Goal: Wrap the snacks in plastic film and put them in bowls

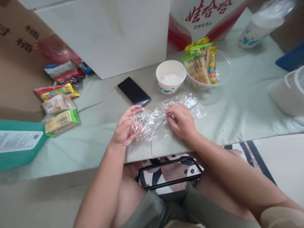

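Note:
A crumpled clear plastic bag [154, 122] lies on the cloth-covered table between my hands. My left hand [125, 126] has its fingers curled round the bag's left end. Over the right part of the bag, my right hand [181, 122] is bent with thumb and fingers closed on the film. A black phone [133, 91] rests just beyond my left fingers. Behind the bag stands a white paper bowl [170, 77] with a blue leaf print and something whitish inside. To its right, a clear plastic bowl [224, 71] holds several wrapped snacks [201, 63].
Several packaged snacks [61, 98] lie at the left, near a green container [21, 142]. White boxes [106, 34] line the back. A patterned paper cup [257, 30] with plastic film and a white tub [288, 91] stand at the right. The table's front edge is before my lap.

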A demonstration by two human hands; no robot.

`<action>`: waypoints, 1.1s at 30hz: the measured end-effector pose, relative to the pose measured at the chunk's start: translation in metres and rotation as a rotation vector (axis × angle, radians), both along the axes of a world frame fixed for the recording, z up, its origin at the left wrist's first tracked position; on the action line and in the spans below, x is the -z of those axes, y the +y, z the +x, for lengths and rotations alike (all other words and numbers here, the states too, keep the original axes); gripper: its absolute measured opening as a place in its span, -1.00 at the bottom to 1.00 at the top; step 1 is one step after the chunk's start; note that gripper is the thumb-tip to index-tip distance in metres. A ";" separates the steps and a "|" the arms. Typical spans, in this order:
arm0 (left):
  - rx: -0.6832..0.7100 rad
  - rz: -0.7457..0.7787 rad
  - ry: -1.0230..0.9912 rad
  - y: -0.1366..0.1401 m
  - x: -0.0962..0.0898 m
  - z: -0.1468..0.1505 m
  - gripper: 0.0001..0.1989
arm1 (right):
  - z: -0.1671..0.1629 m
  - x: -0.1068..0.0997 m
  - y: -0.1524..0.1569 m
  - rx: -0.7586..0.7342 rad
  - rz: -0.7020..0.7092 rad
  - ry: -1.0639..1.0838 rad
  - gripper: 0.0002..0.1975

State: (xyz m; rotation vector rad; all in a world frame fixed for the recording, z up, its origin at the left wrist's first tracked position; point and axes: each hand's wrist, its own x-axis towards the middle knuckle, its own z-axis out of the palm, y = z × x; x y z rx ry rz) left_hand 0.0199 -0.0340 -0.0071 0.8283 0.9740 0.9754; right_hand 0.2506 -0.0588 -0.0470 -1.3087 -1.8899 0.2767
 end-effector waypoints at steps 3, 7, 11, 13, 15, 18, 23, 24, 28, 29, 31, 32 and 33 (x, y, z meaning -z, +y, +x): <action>-0.046 -0.021 -0.015 0.007 -0.002 -0.001 -0.63 | 0.009 -0.007 0.000 -0.025 0.084 0.065 -0.75; -0.105 -0.043 0.028 0.008 0.003 0.004 -0.60 | 0.010 -0.011 -0.011 -0.168 0.047 0.003 -0.47; -0.073 -0.026 0.012 0.004 0.003 0.008 -0.56 | 0.001 -0.004 -0.019 -0.194 -0.092 -0.176 -0.31; -0.022 -0.034 -0.008 0.002 0.002 0.008 -0.54 | -0.002 -0.001 -0.019 -0.114 -0.109 -0.186 -0.35; -0.006 -0.040 -0.042 0.003 0.001 0.008 -0.53 | -0.002 -0.001 -0.018 -0.073 -0.091 -0.162 -0.37; -0.086 -0.027 -0.130 0.005 0.000 0.006 -0.52 | -0.003 -0.004 -0.020 -0.132 -0.071 -0.177 -0.26; -0.117 -0.037 -0.251 0.004 0.001 0.009 -0.52 | -0.016 -0.001 -0.028 0.005 -0.098 -0.269 -0.25; -0.113 -0.041 -0.261 0.003 0.002 0.011 -0.51 | -0.019 0.000 -0.027 0.058 -0.101 -0.275 -0.25; -0.091 -0.042 -0.254 -0.001 0.005 0.016 -0.51 | -0.023 0.003 -0.022 0.150 -0.080 -0.263 -0.34; -0.085 -0.043 -0.246 -0.001 0.005 0.016 -0.51 | -0.021 0.002 -0.020 0.154 -0.066 -0.251 -0.39; -0.075 -0.048 -0.235 0.000 0.006 0.015 -0.51 | -0.016 0.000 -0.017 0.166 -0.036 -0.214 -0.45; -0.073 -0.051 -0.235 0.000 0.006 0.014 -0.51 | -0.013 -0.001 -0.016 0.170 -0.023 -0.192 -0.47; -0.072 -0.056 -0.236 0.001 0.006 0.013 -0.50 | -0.011 -0.002 -0.014 0.169 -0.015 -0.170 -0.48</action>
